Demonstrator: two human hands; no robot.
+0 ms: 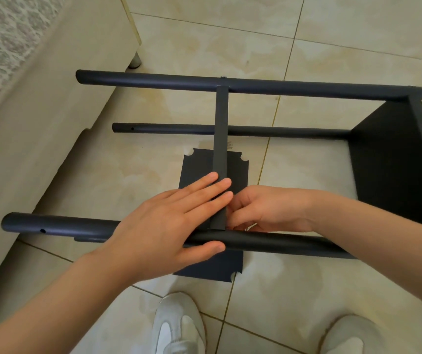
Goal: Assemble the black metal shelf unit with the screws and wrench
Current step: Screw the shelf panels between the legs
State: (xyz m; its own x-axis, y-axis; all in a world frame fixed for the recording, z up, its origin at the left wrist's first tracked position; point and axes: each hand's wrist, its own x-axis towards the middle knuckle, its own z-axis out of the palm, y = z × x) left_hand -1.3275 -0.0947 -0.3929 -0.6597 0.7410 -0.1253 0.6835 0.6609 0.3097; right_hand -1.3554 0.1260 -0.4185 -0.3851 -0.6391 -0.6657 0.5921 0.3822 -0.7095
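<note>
Most of the view is glossy beige tiled floor point(332, 34), with a pale sofa-type piece of furniture point(38, 111) running down the left side. The black metal shelf unit point(383, 175) lies on its side on the tiles, right in the middle, solid end panel point(396, 139) over at the right and the open tube ends pointing left. Three long tubes show: a fat far tube point(153, 79), a thinner middle tube point(281, 131) lower down behind it, and a fat near tube point(59, 225) closest to the person. A short crossbar point(221, 129) runs from the far tube to the near one. Under it a loose flat black panel point(202, 169) with notched corners sits on the floor.

Both hands are together at the near joint. The left hand point(169, 226) is spread flat, fingers straight across the crossbar's near end, thumb lying along the near tube. The right hand point(273, 210) is tucked in just right of the crossbar with fingers curled toward the joint; there's a small glint under it, but honestly can't tell if it's pinching anything.

White shoes, the left shoe point(179, 325) and the right shoe point(347, 335), at the near edge. A tiny silver screw head point(223, 77) sits on the far tube above the crossbar.
</note>
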